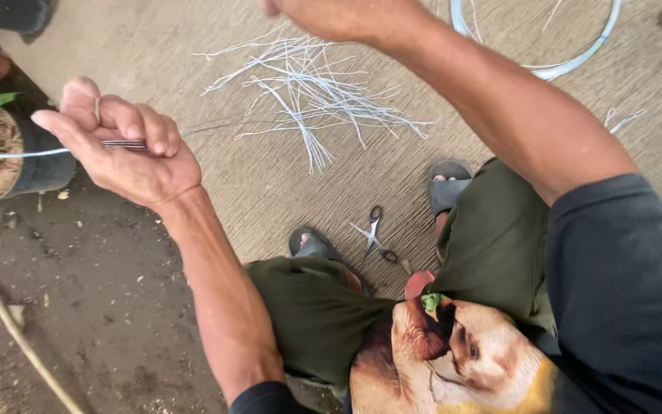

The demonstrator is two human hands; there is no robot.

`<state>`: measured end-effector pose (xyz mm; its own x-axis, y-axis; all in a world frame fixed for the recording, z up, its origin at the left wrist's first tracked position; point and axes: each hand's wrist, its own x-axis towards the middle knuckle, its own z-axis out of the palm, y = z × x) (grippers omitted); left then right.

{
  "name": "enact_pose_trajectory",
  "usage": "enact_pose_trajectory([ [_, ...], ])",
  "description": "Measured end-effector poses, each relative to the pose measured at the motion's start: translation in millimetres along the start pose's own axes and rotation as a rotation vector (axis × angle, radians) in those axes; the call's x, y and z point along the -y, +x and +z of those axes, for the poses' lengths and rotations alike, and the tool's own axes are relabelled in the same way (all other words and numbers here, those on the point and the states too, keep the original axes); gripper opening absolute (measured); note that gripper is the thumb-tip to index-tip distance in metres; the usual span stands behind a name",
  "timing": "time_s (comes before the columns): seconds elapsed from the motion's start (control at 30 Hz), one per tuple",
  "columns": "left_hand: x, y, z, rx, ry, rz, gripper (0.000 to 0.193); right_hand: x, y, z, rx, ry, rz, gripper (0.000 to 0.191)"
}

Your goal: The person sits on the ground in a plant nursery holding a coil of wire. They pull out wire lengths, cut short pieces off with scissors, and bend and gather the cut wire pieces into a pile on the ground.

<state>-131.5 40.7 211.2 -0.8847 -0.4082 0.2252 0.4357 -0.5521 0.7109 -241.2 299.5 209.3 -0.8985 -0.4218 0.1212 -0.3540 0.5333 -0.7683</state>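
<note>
Near the feet, small scissors [377, 236] lie open on the grey woven mat [270, 184]. The left hand [120, 146] pinches a thin pale wire [17, 153] beside a black pot [36, 161]. Cut wire pieces [308, 96] lie farther. The right hand [323, 15] is cropped; its grip I cannot tell.

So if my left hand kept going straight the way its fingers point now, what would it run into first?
Probably the black plant pot. The left hand points toward the picture's left, pinching a thin pale strand that runs across the pot's soil. The pot sits lower on the ground, so the hand might pass above it.
</note>
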Motion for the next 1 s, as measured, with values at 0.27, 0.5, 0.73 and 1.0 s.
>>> enact_pose_trajectory([
  [0.27, 44.2, 4.9, 29.4, 0.028, 0.392, -0.250, 0.034, 28.2, 20.5, 3.1, -0.171, 0.519, -0.264, 0.049],
  [0.5, 67.7, -8.4, 41.1, 0.231, 1.117, -0.127, 0.041, 58.1, 15.8, 0.7, -0.117, 0.442, -0.488, 0.027],
  [0.73, 33.0, -5.4, 59.7, 0.289, 1.475, 0.214, 0.052, 48.6, 12.1, 0.0, -0.142, 0.227, -0.279, 0.028],
  [1.0, 25.1, -47.6, 75.2, 0.327, 1.194, 0.499, 0.017, 18.5, 14.8, -23.9, -0.457, 0.296, -0.186, 0.026],
])
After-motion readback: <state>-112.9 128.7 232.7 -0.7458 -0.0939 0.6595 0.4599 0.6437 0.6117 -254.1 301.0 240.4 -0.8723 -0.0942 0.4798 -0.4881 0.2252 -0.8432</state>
